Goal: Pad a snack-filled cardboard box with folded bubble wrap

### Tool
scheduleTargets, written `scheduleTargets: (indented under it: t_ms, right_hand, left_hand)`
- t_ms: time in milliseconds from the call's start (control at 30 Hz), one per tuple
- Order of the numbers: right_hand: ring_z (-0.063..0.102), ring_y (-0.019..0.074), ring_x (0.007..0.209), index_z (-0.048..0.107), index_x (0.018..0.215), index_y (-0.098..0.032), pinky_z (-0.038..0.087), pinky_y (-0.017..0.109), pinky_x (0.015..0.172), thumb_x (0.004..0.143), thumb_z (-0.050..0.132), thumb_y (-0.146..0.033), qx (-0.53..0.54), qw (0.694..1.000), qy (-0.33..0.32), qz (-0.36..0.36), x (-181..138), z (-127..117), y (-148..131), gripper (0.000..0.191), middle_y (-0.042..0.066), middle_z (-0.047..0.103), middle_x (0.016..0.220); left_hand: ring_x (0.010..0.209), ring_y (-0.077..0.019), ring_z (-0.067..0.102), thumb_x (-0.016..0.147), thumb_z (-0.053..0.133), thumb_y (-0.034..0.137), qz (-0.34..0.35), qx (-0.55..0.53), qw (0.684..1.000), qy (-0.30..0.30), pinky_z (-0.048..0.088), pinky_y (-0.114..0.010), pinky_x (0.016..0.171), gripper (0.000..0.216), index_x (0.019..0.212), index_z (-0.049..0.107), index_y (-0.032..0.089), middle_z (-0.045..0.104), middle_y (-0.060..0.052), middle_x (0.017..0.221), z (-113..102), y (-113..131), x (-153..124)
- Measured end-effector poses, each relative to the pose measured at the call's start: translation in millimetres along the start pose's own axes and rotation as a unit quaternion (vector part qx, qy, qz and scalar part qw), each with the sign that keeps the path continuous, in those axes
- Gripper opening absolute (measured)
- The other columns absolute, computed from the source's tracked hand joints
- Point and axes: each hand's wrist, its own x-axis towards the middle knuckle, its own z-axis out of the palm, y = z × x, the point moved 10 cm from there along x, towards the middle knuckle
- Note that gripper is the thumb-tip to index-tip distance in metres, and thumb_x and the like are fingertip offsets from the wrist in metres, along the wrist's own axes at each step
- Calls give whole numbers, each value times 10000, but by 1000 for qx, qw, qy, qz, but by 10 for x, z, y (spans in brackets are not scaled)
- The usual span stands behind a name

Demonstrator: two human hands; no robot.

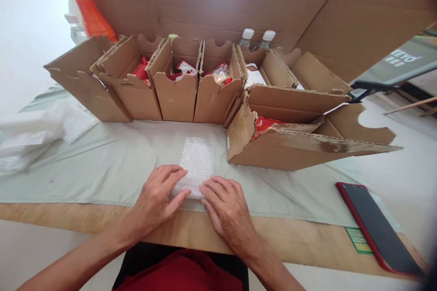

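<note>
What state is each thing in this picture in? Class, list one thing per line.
Clear bubble-wrap sheet: lying flat on the pale green cloth, near end pressed down.
Left hand: open, fingers on the sheet.
Right hand: open, fingers on the sheet.
Row of brown cardboard boxes: upright, tops open, red packets inside.
Large brown cardboard box: on its side, flaps open.
Red-cased black phone: face up, screen dark.

Head view, steeply down, near table
</note>
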Motion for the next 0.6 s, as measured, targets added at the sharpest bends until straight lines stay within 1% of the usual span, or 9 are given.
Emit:
scheduleTargets:
  t_ms: [67, 133, 167, 233, 333, 400, 467, 533, 600]
  right_hand:
    - [643, 253, 1067, 638, 1147, -197, 450, 419, 930, 994, 535, -118, 52, 998, -7, 26, -4, -34, 38, 201, 60, 749, 1058]
    - [650, 223, 963, 639, 1137, -217, 473, 387, 869, 998, 532, -126, 97, 994, -33, 49, -37, -35, 63, 198, 40, 744, 1002]
    - [647, 215, 942, 636, 1148, -222, 481, 379, 855, 1001, 530, -132, 105, 992, -41, 57, -56, -38, 72, 202, 38, 741, 1001]
    - [637, 237, 1007, 620, 1204, -206, 486, 401, 879, 1008, 530, -163, 78, 995, -30, 60, -80, -76, 84, 220, 73, 731, 1092]
    - [583, 313, 1171, 594, 1273, -160, 455, 488, 958, 997, 547, -210, -13, 1000, 6, 28, -63, -113, 55, 284, 161, 660, 1289]
    - [569, 332, 1197, 596, 1281, -164, 439, 510, 976, 971, 573, -200, -44, 999, -12, 3, -24, -33, 38, 313, 164, 646, 1316]
    - [582, 320, 1181, 602, 1269, -180, 435, 501, 982, 952, 577, -152, -42, 998, -40, -5, 17, 44, 52, 319, 135, 677, 1266]
    - [606, 293, 1131, 604, 1259, -188, 444, 479, 974, 955, 563, -121, -8, 999, -49, 8, 46, 46, 82, 314, 107, 711, 1184]
    - [628, 254, 1040, 597, 1274, -204, 469, 437, 935, 970, 571, -138, 55, 996, -63, 40, 47, 32, 116, 312, 74, 729, 1092]
  left_hand:
    - [1206, -301, 611, 947, 635, 223, 49, -1, 999, -16, 483, -489, 1037, 292, 1233, 611, 170, 673, -153, 1258, -29, 149, -84]
    - [1156, -266, 633, 958, 592, 156, 74, -19, 996, -53, 439, -496, 1084, 286, 1243, 595, 177, 700, -123, 1205, 17, 225, -148]
    - [1082, -239, 659, 969, 558, 129, 75, -32, 995, -65, 451, -479, 1069, 283, 1245, 589, 183, 724, -100, 1140, 46, 222, -157]
    - [934, -207, 680, 984, 522, 120, 53, -55, 994, -75, 510, -431, 973, 282, 1250, 580, 193, 747, -61, 1013, 121, 130, -115]
    - [862, -227, 675, 979, 548, 174, 7, -41, 996, -85, 553, -405, 814, 260, 1234, 598, 182, 741, -61, 943, 263, -71, 23]
    - [907, -256, 671, 980, 539, 182, 0, -3, 997, -75, 551, -435, 814, 250, 1217, 616, 161, 731, -94, 999, 286, -131, 99]
    - [1024, -291, 650, 979, 553, 206, 15, 12, 998, -54, 534, -473, 876, 259, 1221, 620, 147, 706, -138, 1125, 237, -99, 116]
    - [1095, -298, 620, 964, 600, 237, 34, -5, 998, -57, 502, -495, 949, 303, 1254, 604, 153, 683, -143, 1189, 195, -30, 64]
    - [1075, -276, 616, 953, 620, 234, 43, -35, 995, -80, 481, -491, 985, 340, 1286, 579, 173, 696, -113, 1145, 180, 24, -18]
